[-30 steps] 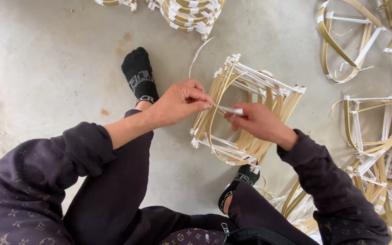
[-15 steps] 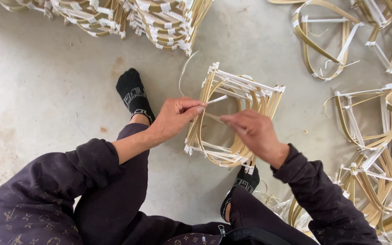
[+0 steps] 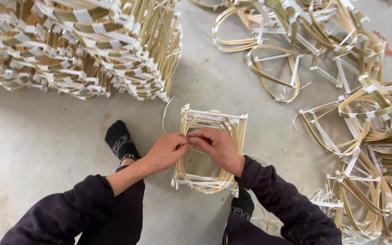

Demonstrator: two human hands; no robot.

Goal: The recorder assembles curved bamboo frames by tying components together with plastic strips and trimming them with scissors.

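Pale bamboo strips, bound at the corners with white ties, make up the square frame (image 3: 212, 154) that lies on the concrete floor (image 3: 46, 136) between the person's black-socked feet; the left hand (image 3: 166, 150) and the right hand (image 3: 218, 147) meet over its upper left part, fingertips pinched together and touching, each closed narrowly on what seems a thin strip or tie, too small to tell for certain; the left foot (image 3: 121, 140) rests just beside the frame, the right foot (image 3: 242, 205) at its near corner; a tall stack of finished frames (image 3: 82, 45) stands at upper left, well apart; loose bent hoops and frames (image 3: 364, 113) sprawl along the right.
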